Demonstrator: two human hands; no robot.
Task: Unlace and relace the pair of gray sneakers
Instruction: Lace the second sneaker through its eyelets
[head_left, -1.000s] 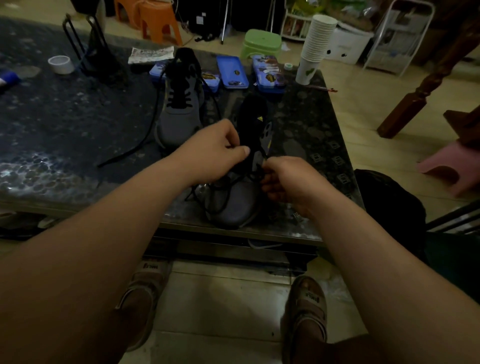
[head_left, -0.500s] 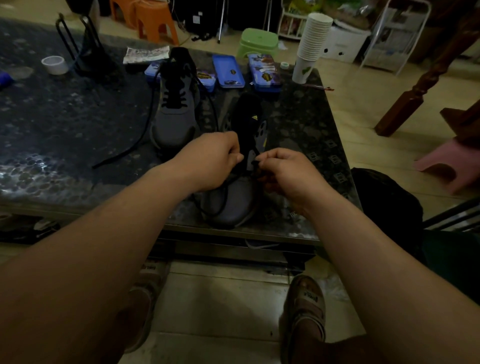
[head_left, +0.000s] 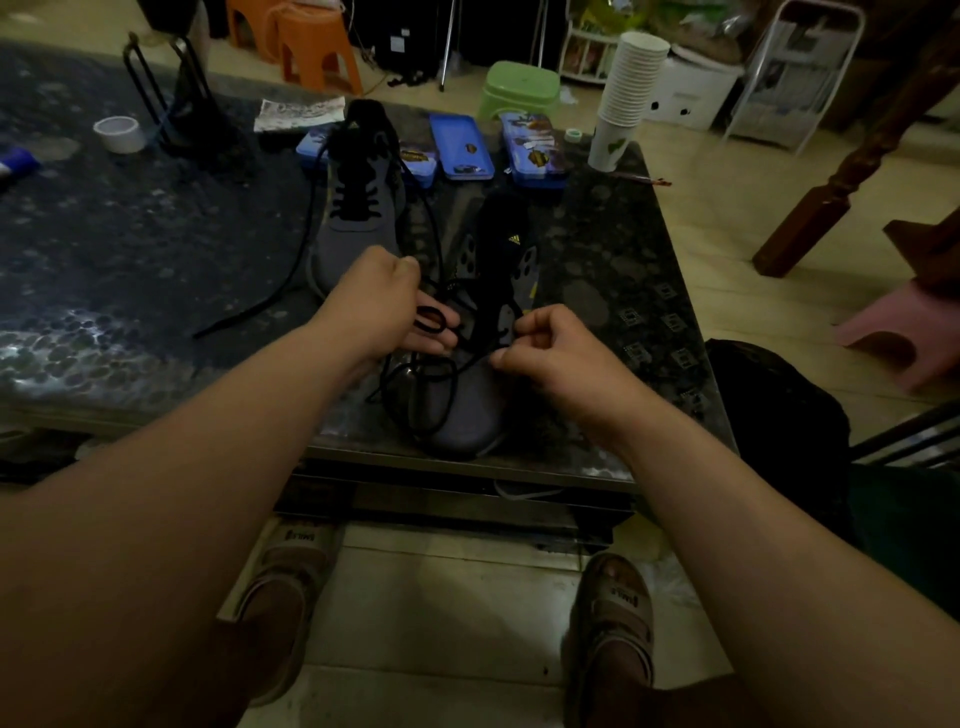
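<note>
1. A dark, speckled stone-look table (head_left: 156, 249) stands on a pale tiled floor. At its far edge are a stack of paper cups (head_left: 628, 88), blue tins (head_left: 460, 148) and a roll of tape (head_left: 120, 134). Orange (head_left: 311, 47), green (head_left: 519, 88) and pink (head_left: 904, 327) stools stand around it.
2. The near gray sneaker (head_left: 467, 415) lies at the table's near edge, long axis running near to far, toe toward the person and heel away. The far gray sneaker (head_left: 358, 223) lies beside it to the left and farther back, pointing the same way.
3. The left hand (head_left: 379, 306) holds the black lace (head_left: 431, 317) coiled round its fingers. In the dim light the right hand (head_left: 550, 348) seems to pinch the lace at the eyelets.
4. Half a second ago the hands nearly touched over the shoe. Now they are apart, and the coil shows.
</note>
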